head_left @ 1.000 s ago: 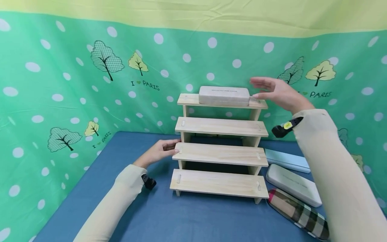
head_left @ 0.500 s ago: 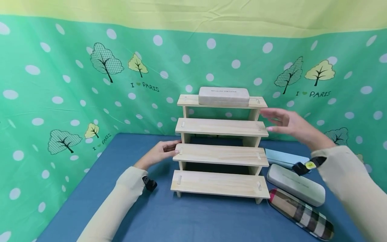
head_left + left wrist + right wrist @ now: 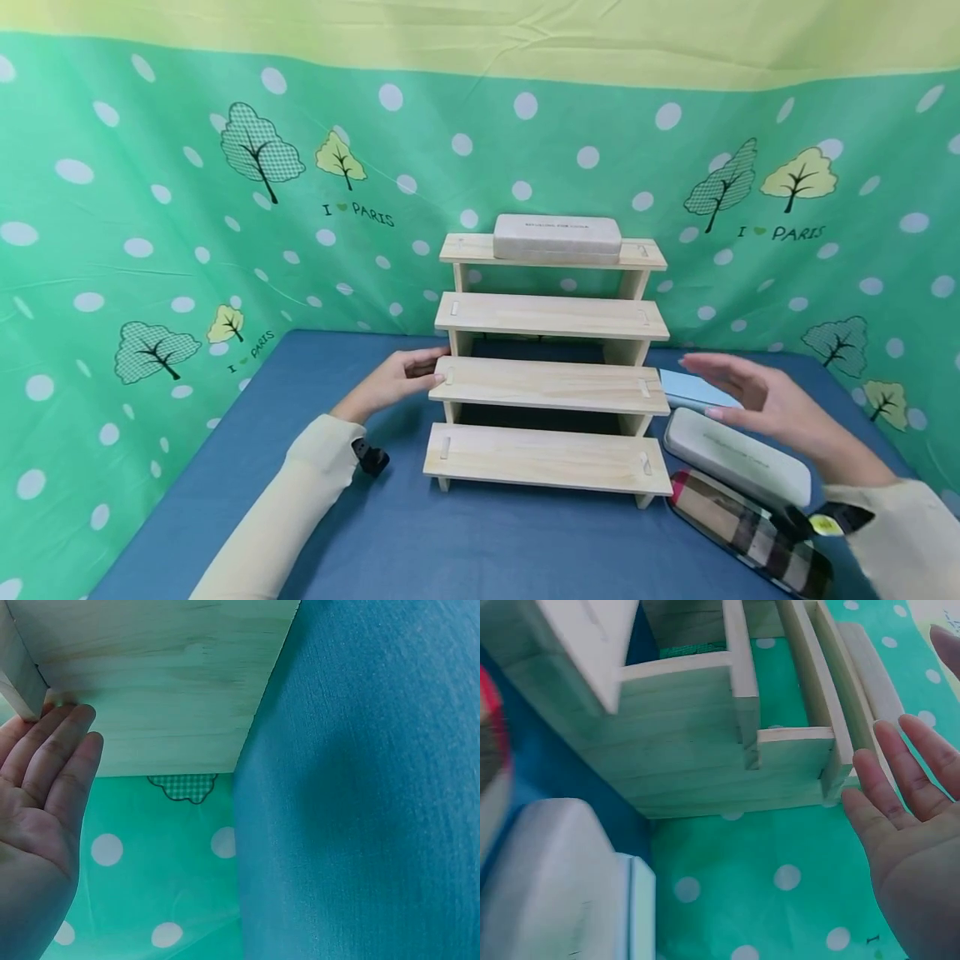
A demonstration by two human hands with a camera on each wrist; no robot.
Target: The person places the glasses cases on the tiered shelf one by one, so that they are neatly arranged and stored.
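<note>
A four-tier wooden display rack (image 3: 551, 383) stands on the blue table. On its top step lies a pale grey glasses case (image 3: 557, 240). My left hand (image 3: 390, 382) touches the left end of the second step up; in the left wrist view its fingers (image 3: 56, 754) lie nearly straight against the wooden side. My right hand (image 3: 772, 408) hovers with fingers extended and nothing held, over a light blue case (image 3: 684, 389) and a grey-white glasses case (image 3: 738, 458) to the right of the rack. A plaid case (image 3: 738, 527) lies nearer me, partly hidden by the wrist camera.
A green dotted cloth (image 3: 360, 275) with printed trees hangs directly behind the rack. The blue tabletop (image 3: 450, 550) extends in front and to the left. Both wrists carry small black cameras, the right one (image 3: 821, 523) just over the plaid case.
My right hand has moved away from the grey case on the top step, down and to the right, to above the cases beside the rack. My left hand stays on the rack.
</note>
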